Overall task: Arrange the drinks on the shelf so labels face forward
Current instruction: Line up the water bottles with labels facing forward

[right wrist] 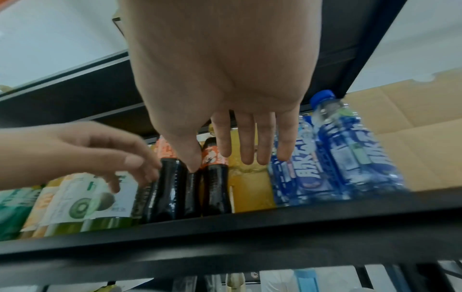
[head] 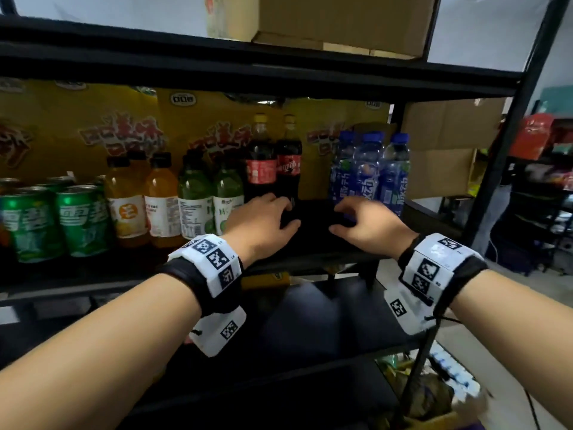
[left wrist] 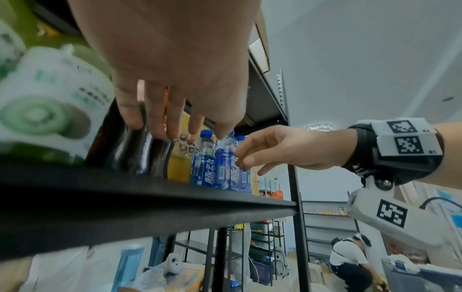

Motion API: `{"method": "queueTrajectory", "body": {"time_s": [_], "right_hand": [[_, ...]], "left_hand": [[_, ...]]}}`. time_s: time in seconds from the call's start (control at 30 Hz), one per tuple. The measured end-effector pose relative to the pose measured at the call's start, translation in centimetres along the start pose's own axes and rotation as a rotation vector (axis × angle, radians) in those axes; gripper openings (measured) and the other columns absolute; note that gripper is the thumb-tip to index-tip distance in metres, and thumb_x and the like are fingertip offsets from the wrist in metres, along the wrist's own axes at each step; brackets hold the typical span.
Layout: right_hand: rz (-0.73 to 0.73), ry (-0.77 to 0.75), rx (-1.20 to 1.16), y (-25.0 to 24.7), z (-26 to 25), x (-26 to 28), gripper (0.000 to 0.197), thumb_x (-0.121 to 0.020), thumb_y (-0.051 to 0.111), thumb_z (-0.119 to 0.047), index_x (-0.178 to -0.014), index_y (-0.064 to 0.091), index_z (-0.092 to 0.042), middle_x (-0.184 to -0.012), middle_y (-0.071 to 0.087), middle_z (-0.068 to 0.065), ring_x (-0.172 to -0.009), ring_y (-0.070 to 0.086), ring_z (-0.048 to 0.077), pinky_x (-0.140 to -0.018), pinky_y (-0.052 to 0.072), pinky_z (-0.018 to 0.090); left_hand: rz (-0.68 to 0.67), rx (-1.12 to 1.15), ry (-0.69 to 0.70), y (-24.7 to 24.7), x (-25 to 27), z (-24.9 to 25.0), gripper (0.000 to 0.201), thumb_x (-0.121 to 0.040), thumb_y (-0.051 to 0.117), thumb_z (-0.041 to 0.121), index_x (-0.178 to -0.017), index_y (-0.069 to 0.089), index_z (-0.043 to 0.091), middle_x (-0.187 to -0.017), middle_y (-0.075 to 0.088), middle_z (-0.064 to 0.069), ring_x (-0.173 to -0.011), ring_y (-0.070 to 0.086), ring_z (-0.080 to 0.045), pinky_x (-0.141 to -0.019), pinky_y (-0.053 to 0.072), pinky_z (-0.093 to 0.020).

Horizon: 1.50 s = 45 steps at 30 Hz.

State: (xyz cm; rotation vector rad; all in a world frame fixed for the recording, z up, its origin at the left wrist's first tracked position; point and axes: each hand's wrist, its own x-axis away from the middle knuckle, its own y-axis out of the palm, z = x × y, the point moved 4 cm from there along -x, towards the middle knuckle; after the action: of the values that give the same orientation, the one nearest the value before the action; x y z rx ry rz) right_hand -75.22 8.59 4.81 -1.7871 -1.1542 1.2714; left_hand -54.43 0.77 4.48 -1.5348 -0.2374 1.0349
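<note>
Hands at the drinks shelf (head: 325,259), both loosely spread, grasping nothing.
Upright cola bottles (head: 288,169) stand at 12 o'clock of left hand (head: 263,225); right hand (head: 369,225) is farther.

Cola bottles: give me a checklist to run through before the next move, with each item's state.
1. Left hand free to grip: ok, fingers loosely curled, holding nothing.
2. Right hand free: ok, holding nothing, near the blue bottles.
3. Right cola bottle label forward: ok, logo shows.
4. Left cola bottle label forward: not ok, small print faces out.
5. Both cola bottles upright on the shelf: ok.
6. Left hand touching a cola bottle: cannot tell, the fingers overlap its base.
</note>
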Motion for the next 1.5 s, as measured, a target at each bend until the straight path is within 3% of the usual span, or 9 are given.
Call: {"method": "queueTrajectory", "body": {"time_s": [0.33, 0.43, 0.63, 0.9, 1.0, 1.1, 1.23, 1.43, 1.5], "right_hand": [[0.096, 0.139, -0.157, 0.3, 10.3, 0.0, 0.042, -0.088, 0.078, -0.040, -0.123, 0.064, -0.021, -0.110, 0.067, -0.004, -0.106, 0.065, 0.017, -0.086, 0.045, 0.025], [0.100, 0.191, -0.231, -0.3, 13.1, -1.4, 0.054, -0.088, 0.078, -0.045, -0.131, 0.058, -0.021, -0.108, 0.064, -0.007, -0.106, 0.064, 0.016, -0.093, 0.051, 0.031], [0.107, 0.189, -0.455, -0.7, 16.4, -3.8, 0.053, -0.085, 0.080, -0.044, -0.128, 0.056, -0.024, -0.111, 0.065, -0.003, -0.098, 0.065, 0.011, -0.086, 0.053, 0.029], [0.096, 0.113, -0.804, 0.5, 17.0, -5.9, 0.038, -0.092, 0.076, -0.029, -0.125, 0.056, -0.023, -0.109, 0.068, 0.000, -0.100, 0.067, 0.014, -0.079, 0.054, 0.025], [0.130, 0.152, -1.033, 0.9, 16.9, -6.3, 0.037, -0.092, 0.077, -0.027, -0.124, 0.060, -0.018, -0.110, 0.070, 0.005, -0.104, 0.069, 0.018, -0.090, 0.058, 0.034], [0.172, 0.131, -1.097, 1.2, 16.9, -6.6, 0.038, -0.092, 0.077, -0.026, -0.125, 0.059, -0.018, -0.114, 0.067, 0.002, -0.104, 0.067, 0.013, -0.086, 0.056, 0.024], [0.120, 0.074, -1.171, 2.3, 15.4, -6.2, 0.040, -0.091, 0.079, -0.027, -0.126, 0.061, -0.020, -0.116, 0.072, -0.008, -0.106, 0.070, 0.006, -0.094, 0.057, 0.024], [0.059, 0.064, -1.331, 2.9, 12.6, -6.5, 0.045, -0.078, 0.087, -0.039, -0.116, 0.066, -0.024, -0.101, 0.079, -0.012, -0.095, 0.075, 0.007, -0.074, 0.059, 0.021], [0.018, 0.110, -1.371, 3.1, 11.5, -6.9, 0.057, -0.072, 0.090, -0.041, -0.119, 0.066, -0.021, -0.106, 0.078, -0.006, -0.099, 0.075, 0.013, -0.080, 0.062, 0.032]], "left_hand": [[-0.094, 0.222, -0.094, 5.0, -2.9, 4.3, 0.051, -0.096, 0.057, 0.056, -0.141, 0.050, 0.033, -0.135, 0.059, 0.007, -0.118, 0.060, -0.018, -0.092, 0.054, -0.037], [-0.130, 0.321, -0.095, 6.2, -5.4, 6.3, 0.054, -0.094, 0.062, 0.054, -0.142, 0.050, 0.031, -0.134, 0.061, 0.006, -0.120, 0.059, -0.016, -0.097, 0.052, -0.035], [-0.079, 0.584, -0.161, 8.4, -11.3, 10.2, 0.037, -0.091, 0.073, 0.042, -0.120, 0.052, 0.033, -0.108, 0.059, 0.015, -0.103, 0.060, -0.011, -0.084, 0.045, -0.026], [-0.047, 0.785, -0.222, 9.9, -17.2, 13.4, 0.046, -0.082, 0.083, 0.010, -0.125, 0.068, 0.010, -0.126, 0.070, -0.011, -0.119, 0.064, -0.026, -0.106, 0.050, -0.047], [-0.010, 0.826, -0.285, 10.4, -17.4, 13.1, 0.031, -0.079, 0.088, 0.013, -0.105, 0.071, 0.018, -0.120, 0.073, -0.010, -0.114, 0.067, -0.026, -0.103, 0.052, -0.046], [0.017, 0.928, -0.313, 10.5, -16.7, 12.4, 0.038, -0.076, 0.091, 0.017, -0.104, 0.067, 0.026, -0.120, 0.073, -0.008, -0.107, 0.070, -0.018, -0.096, 0.056, -0.035], [0.065, 1.091, -0.337, 10.5, -14.4, 11.6, 0.035, -0.078, 0.088, 0.013, -0.106, 0.070, 0.024, -0.092, 0.077, 0.013, -0.075, 0.070, 0.008, -0.060, 0.051, -0.009], [0.210, 1.245, -0.364, 9.3, -11.3, 10.2, 0.027, -0.083, 0.082, 0.009, -0.106, 0.074, 0.020, -0.094, 0.080, 0.005, -0.085, 0.075, -0.007, -0.069, 0.056, -0.018], [0.232, 1.277, -0.368, 8.9, -10.5, 9.7, 0.029, -0.083, 0.083, 0.013, -0.110, 0.073, 0.019, -0.101, 0.080, -0.001, -0.088, 0.076, -0.010, -0.072, 0.057, -0.019]]}}
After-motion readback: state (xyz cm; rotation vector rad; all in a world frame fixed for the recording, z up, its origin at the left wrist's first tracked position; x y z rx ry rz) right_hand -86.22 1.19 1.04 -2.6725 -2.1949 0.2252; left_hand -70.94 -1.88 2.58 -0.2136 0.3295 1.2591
